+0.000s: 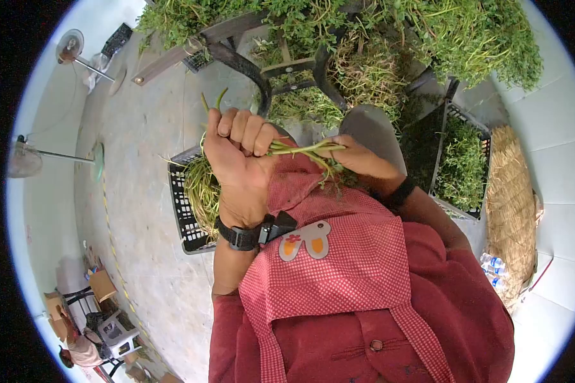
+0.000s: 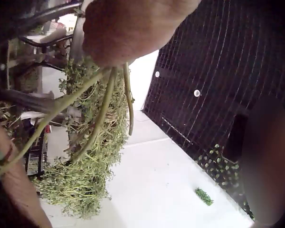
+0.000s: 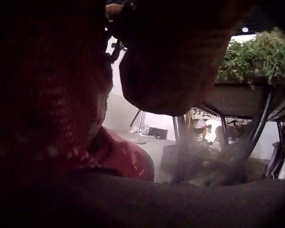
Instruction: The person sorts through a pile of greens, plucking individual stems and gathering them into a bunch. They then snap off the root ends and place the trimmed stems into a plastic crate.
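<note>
In the head view my left hand [image 1: 243,143] is curled round a few green plant stems [image 1: 300,149], and two stem ends stick up past its thumb. My right hand [image 1: 361,158] pinches the same stems at their other side, where small leaves hang below over the apron. The left wrist view shows my left hand [image 2: 133,31] from close by, with several stems [image 2: 102,109] running out of it toward the other hand at the lower left. The right wrist view is mostly dark, and the stems are hidden there.
A table heaped with leafy greens [image 1: 473,38] stands in front, with more plants beneath. On the left a black crate [image 1: 179,214] holds bundled stems; on the right another crate [image 1: 485,150] holds greens. A rolled straw mat [image 1: 511,210] and water bottles [image 1: 494,268] lie at the right wall.
</note>
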Available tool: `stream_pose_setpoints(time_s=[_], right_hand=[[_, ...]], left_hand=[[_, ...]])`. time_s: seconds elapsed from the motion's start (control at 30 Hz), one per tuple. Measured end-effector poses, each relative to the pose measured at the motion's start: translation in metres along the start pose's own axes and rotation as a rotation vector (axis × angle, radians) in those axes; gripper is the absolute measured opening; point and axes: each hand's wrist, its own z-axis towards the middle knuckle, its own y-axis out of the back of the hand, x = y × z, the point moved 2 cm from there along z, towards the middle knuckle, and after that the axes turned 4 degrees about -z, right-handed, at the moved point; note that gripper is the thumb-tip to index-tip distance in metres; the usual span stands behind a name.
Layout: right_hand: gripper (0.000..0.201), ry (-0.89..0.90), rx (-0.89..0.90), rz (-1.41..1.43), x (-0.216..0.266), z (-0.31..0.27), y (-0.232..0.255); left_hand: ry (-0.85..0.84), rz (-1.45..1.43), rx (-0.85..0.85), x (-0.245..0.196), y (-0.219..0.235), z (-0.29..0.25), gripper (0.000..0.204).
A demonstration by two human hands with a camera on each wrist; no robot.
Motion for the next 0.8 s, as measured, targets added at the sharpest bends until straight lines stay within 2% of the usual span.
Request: stream_pose_setpoints(time_s=[0.03, 0.07, 0.13, 0.27, 0.5, 0.57, 0.63, 0.7, 0.77, 0.8], right_hand=[[0.03, 0.009, 0.042, 0.322, 0.001, -0.004, -0.002], [0.03, 0.011, 0.035, 0.326, 0.004, -0.008, -0.001], [0.029, 0.088, 0.252, 0.412, 0.028, -0.018, 0.001], [0.029, 0.044, 0.293, 0.403, 0.01, -0.024, 0.003], [0.029, 0.057, 0.36, 0.308, 0.012, -0.024, 0.007], [0.029, 0.075, 0.382, 0.262, 0.007, -0.02, 0.003], [0.031, 0.382, 0.156, -0.109, -0.009, -0.017, 0.002], [0.035, 0.706, -0.21, -0.295, 0.023, -0.042, 0.006], [0.034, 0.265, -0.043, -0.028, 0.023, -0.035, 0.012], [0.032, 0.263, -0.078, -0.191, 0.019, -0.028, 0.013]], left_hand=[[-0.004, -0.007, -0.01, -0.001, 0.004, 0.002, 0.041], [-0.004, -0.013, -0.018, -0.002, 0.007, 0.003, 0.042], [-0.017, -0.004, -0.036, -0.005, 0.012, 0.006, 0.042], [-0.132, 0.043, -0.048, -0.02, 0.019, 0.009, 0.043], [-0.167, -0.01, -0.073, -0.03, 0.02, 0.013, 0.046], [-0.148, 0.04, 0.028, -0.029, 0.021, 0.009, 0.039], [-0.152, 0.149, -0.007, -0.043, 0.024, -0.003, 0.039], [-0.157, 0.32, -0.046, -0.037, 0.035, 0.003, 0.038], [-0.178, 0.246, -0.067, -0.019, 0.021, 0.002, 0.043], [-0.121, 0.242, -0.061, -0.011, 0.024, 0.005, 0.043]])
